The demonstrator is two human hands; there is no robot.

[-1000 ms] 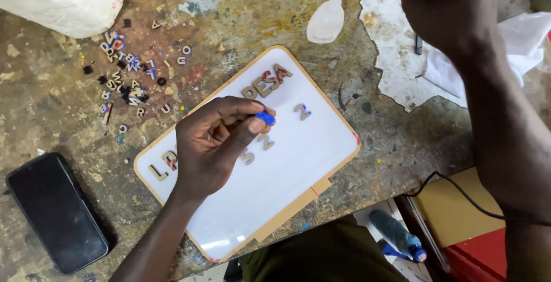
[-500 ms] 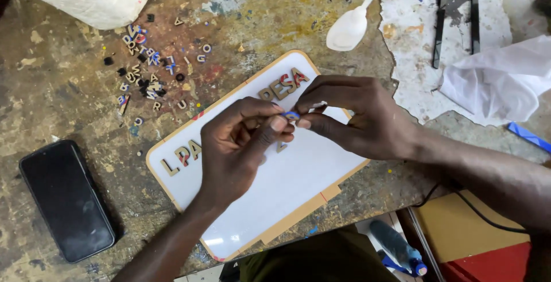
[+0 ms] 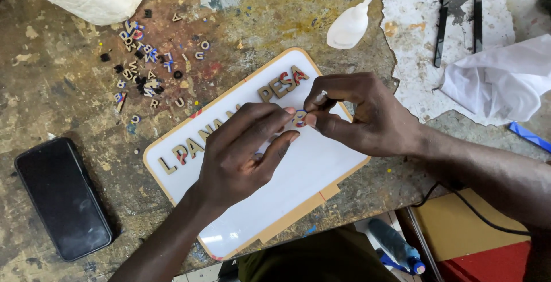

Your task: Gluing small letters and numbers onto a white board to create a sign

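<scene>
Fingertips of both my hands meet over the white board (image 3: 298,184), my left hand (image 3: 241,155) and right hand (image 3: 361,115) pinching one small red-and-blue cutout piece (image 3: 299,119) between them, just above the board's middle. Wooden letters (image 3: 281,85) sit glued along its upper edge. Loose letters (image 3: 143,64) lie scattered on the bench (image 3: 69,98), a black phone (image 3: 63,197) further left.

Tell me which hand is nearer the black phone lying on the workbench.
Left. The left hand rests over the white board, right of the black phone; the right hand sits farther right, beyond the left.
</scene>
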